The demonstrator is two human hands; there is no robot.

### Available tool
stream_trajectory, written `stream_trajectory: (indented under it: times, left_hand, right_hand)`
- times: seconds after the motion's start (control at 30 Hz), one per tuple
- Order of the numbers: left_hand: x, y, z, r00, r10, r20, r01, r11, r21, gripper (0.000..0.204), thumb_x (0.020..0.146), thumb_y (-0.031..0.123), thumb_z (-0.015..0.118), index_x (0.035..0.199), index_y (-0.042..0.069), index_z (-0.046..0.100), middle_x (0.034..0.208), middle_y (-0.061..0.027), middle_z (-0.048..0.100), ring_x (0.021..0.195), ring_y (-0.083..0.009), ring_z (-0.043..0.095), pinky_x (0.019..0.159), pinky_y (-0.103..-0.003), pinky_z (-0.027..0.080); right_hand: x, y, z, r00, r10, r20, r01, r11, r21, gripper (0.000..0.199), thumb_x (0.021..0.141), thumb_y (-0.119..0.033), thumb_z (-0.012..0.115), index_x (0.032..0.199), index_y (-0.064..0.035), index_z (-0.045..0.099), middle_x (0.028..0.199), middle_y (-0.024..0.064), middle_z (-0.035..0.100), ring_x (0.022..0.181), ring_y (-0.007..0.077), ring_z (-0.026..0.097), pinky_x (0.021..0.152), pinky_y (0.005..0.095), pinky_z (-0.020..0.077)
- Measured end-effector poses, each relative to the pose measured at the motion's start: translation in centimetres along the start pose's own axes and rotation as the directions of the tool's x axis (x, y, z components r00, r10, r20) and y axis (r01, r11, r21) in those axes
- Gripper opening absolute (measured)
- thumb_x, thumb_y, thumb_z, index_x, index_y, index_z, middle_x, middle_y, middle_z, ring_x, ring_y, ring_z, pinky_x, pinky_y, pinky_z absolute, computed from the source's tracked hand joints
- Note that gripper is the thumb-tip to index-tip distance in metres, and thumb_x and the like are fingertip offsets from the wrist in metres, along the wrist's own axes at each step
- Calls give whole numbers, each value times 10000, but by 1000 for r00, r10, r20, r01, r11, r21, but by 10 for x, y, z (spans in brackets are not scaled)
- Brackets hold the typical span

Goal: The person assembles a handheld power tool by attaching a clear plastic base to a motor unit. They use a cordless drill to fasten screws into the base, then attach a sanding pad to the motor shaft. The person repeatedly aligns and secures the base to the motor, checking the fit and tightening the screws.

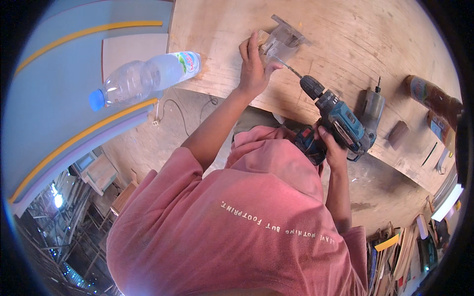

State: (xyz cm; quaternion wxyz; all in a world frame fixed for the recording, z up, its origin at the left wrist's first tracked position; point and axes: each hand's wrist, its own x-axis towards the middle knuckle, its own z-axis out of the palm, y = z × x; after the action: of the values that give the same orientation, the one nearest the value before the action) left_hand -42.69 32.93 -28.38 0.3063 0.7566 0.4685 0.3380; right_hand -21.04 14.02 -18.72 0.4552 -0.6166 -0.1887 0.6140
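My right hand (334,150) is wrapped round the handle of a blue and black cordless drill (345,121). The drill's long bit (289,68) points up and left. Its tip is at a small block-like piece with a greyish, see-through look (284,45), on the wooden table. My left hand (254,69) closes on the left side of this piece, with fingers against its pale wooden edge (263,38) and the thumb near the bit. Whether the tip has entered the piece, I cannot tell.
A plastic bottle with a blue cap (143,76) lies at the table's left edge. Right of the drill stand a grey metal tool with an upright bit (373,109), a small brown block (398,134) and a brown bottle (429,96). Wood strips (402,251) stack at lower right.
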Motion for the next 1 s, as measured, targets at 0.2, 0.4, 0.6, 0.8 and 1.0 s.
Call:
stream_trajectory:
  times: [0.2, 0.4, 0.6, 0.8, 1.0]
  left_hand:
    - [-2, -5, 4, 1000, -7, -5, 7, 1000, 30, 1074, 870, 500, 712, 1566, -35, 94, 1396, -269, 284, 1232, -439, 434, 1018, -485, 454]
    - [-8, 6, 9, 999, -9, -42, 11, 999, 48, 1032, 912, 558, 625, 1555, -66, 115, 1379, -290, 298, 1213, -447, 448, 1004, -488, 468]
    - [-9, 21, 10, 996, -76, -49, 75, 997, -30, 980, 951, 569, 561, 1554, -73, 131, 1393, -302, 298, 1261, -446, 414, 1041, -491, 431]
    - [-10, 18, 11, 995, -4, -100, 0, 999, -41, 880, 983, 493, 586, 1535, -78, 205, 1412, -282, 377, 1309, -427, 391, 1091, -506, 375]
    - [-13, 21, 17, 988, -30, -151, 13, 993, -114, 847, 977, 477, 604, 1524, -51, 230, 1386, -290, 421, 1271, -446, 431, 1074, -516, 385]
  right_hand:
    - [-1, 6, 3, 999, 0, -48, -1, 1000, -26, 251, 880, -122, 684, 1104, -9, 662, 917, 69, 681, 775, 143, 620, 745, 303, 498]
    - [1, 9, 7, 998, 19, -64, -15, 998, 63, 229, 897, -130, 713, 1087, -10, 666, 945, 78, 702, 808, 156, 636, 754, 312, 515]
    - [3, 18, 5, 998, 32, -62, -25, 994, 109, 444, 880, -138, 680, 1281, 22, 573, 936, 99, 666, 751, 163, 615, 736, 312, 510]
    - [9, 14, 3, 999, 53, 9, -54, 982, 183, 461, 849, -169, 729, 1248, 13, 587, 932, 108, 684, 751, 172, 624, 728, 313, 511]
    - [8, 14, 7, 993, 119, -29, -112, 979, 170, 513, 863, -178, 692, 1314, 15, 542, 932, 95, 639, 727, 163, 600, 721, 313, 516]
